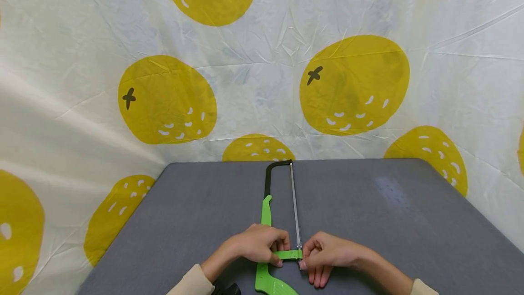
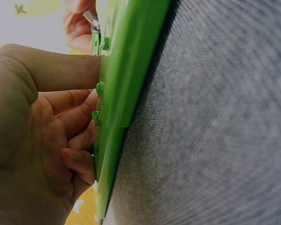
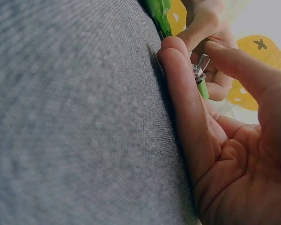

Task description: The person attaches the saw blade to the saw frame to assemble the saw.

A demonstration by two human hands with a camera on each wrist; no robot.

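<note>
A hacksaw (image 1: 266, 213) lies flat on the grey table, its black bow pointing to the far edge and its green handle toward me. The thin blade (image 1: 294, 204) runs along its right side. My left hand (image 1: 262, 244) grips the green frame near the handle, thumb on the near side of the short green crosspiece (image 1: 288, 255) and fingers on the far side. At the crosspiece's right end, my right hand (image 1: 329, 254) has thumb and fingertips around a small metal wing nut (image 3: 200, 70). Its lower fingers lie along the cloth in the right wrist view.
Grey cloth covers the table (image 1: 204, 195). Behind and at both sides hangs a pale curtain (image 1: 254, 94) printed with yellow fruit. A small black object (image 1: 231, 289) shows at the bottom edge by the left sleeve (image 1: 194, 281).
</note>
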